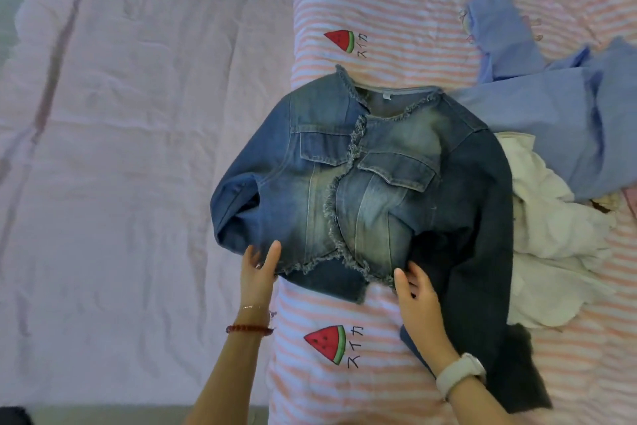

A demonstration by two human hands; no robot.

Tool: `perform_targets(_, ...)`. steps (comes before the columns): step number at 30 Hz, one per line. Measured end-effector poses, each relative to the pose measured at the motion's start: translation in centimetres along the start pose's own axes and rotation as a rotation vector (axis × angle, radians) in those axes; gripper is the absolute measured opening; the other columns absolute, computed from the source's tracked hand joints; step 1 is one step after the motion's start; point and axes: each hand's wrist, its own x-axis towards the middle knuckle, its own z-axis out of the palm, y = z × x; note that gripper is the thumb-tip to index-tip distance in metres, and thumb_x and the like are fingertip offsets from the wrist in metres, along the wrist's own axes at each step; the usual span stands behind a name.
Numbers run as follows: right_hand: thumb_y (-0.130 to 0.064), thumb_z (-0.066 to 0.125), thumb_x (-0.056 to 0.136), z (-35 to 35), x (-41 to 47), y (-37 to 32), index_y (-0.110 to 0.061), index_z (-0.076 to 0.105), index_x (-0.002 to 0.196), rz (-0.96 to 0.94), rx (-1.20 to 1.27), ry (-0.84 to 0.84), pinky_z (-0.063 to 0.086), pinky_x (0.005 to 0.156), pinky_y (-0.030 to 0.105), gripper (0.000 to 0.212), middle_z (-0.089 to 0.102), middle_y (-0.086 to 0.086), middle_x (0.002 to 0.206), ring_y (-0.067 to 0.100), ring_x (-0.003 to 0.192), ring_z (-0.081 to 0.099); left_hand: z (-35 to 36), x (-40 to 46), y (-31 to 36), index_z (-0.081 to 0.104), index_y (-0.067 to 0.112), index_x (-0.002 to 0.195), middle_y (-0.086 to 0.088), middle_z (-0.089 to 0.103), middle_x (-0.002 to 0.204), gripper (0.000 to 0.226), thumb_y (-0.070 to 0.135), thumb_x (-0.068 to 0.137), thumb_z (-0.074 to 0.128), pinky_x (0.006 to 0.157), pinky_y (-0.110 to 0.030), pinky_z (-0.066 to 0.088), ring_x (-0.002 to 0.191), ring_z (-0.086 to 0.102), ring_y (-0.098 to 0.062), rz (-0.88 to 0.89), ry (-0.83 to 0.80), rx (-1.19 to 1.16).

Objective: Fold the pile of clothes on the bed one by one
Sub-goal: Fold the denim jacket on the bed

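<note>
- The left hand (259, 269) lies at the lower left hem of the jacket (362, 183), fingers straight and spread, tips touching the denim, gripping nothing.
- The right hand (415, 290) lies at the lower right hem, fingers loosely spread, tips on the dark fabric there; whether it pinches any cloth I cannot tell.
- The jacket lies front up on the striped blanket (379, 11), just beyond both hands, fraying edges meeting down the middle.
- Its near-right sleeve runs down past the right wrist, under the watch (460, 374).
- A bead bracelet (249, 329) circles the left wrist.
- Right of the right hand, touching the jacket, lies a white garment (551, 252).
- Beyond that, a light blue garment (551, 114) spreads out.
- Left of the left hand lies a pale pink sheet (138, 148).
</note>
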Motion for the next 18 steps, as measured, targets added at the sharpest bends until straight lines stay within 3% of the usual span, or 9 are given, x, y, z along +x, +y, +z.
perform_targets(2, -0.022, 0.049, 0.095, 0.6, 0.7, -0.4, -0.006, 0.049, 0.129, 0.059, 0.116, -0.012, 0.041, 0.087, 0.026, 0.038, 0.057, 0.006, 0.119, 0.015, 0.104, 0.053, 0.1, 0.9, 0.6, 0.052, 0.007, 0.122, -0.012, 0.058, 0.123, 0.052, 0.033, 0.08, 0.07, 0.096, -0.045, 0.047, 0.113, 0.056, -0.029, 0.023, -0.018, 0.081)
perform_targets(5, -0.017, 0.051, 0.095, 1.1, 1.5, -1.9, -0.016, 0.06, 0.094, 0.082, 0.262, 0.02, 0.046, 0.075, 0.026, 0.01, 0.063, 0.003, 0.096, 0.018, 0.089, 0.057, 0.2, 0.9, 2.2, 0.061, 0.011, 0.087, -0.01, 0.066, 0.094, 0.007, 0.017, 0.088, 0.062, 0.086, -0.043, 0.051, 0.098, 0.06, -0.031, 0.082, -0.003, 0.079)
perform_targets(8, -0.014, 0.05, 0.095, 0.0, 1.4, -4.0, -0.013, 0.053, 0.078, 0.004, 0.301, 0.146, 0.04, 0.063, 0.026, 0.017, 0.053, 0.002, 0.075, 0.017, 0.072, 0.048, -0.2, -0.1, 3.7, 0.06, 0.017, 0.09, -0.005, 0.065, 0.094, 0.006, 0.02, 0.093, 0.055, 0.087, -0.043, 0.05, 0.099, 0.06, -0.029, 0.189, -0.048, -0.003)
perform_targets(13, -0.015, 0.055, 0.092, -5.7, -0.4, -7.1, -0.011, 0.052, 0.089, -0.207, 0.254, 0.402, 0.039, 0.055, 0.015, 0.006, 0.047, -0.003, 0.072, 0.008, 0.062, 0.042, -0.9, -2.4, 7.2, 0.058, 0.013, 0.097, -0.009, 0.063, 0.096, 0.009, 0.021, 0.092, 0.057, 0.072, -0.035, 0.055, 0.089, 0.062, -0.024, 0.321, -0.047, -0.078)
perform_targets(16, -0.014, 0.058, 0.09, -9.8, -0.7, -7.5, -0.008, 0.054, 0.094, -0.27, 0.039, 0.546, 0.037, 0.066, 0.027, 0.008, 0.05, -0.002, 0.075, 0.015, 0.071, 0.047, -2.2, -2.3, 9.1, 0.058, 0.005, 0.102, -0.013, 0.064, 0.091, 0.015, 0.013, 0.089, 0.06, 0.056, -0.028, 0.056, 0.078, 0.062, -0.025, 0.237, -0.045, -0.075)
perform_targets(18, -0.018, 0.057, 0.089, -11.5, -0.5, -6.2, -0.008, 0.057, 0.101, -0.217, -0.228, 0.548, 0.039, 0.071, 0.034, 0.016, 0.055, 0.003, 0.085, 0.027, 0.083, 0.051, -3.4, -1.1, 8.7, 0.056, 0.004, 0.095, -0.018, 0.062, 0.092, 0.02, 0.016, 0.084, 0.067, 0.063, -0.037, 0.057, 0.077, 0.06, -0.032, 0.21, 0.018, 0.183)
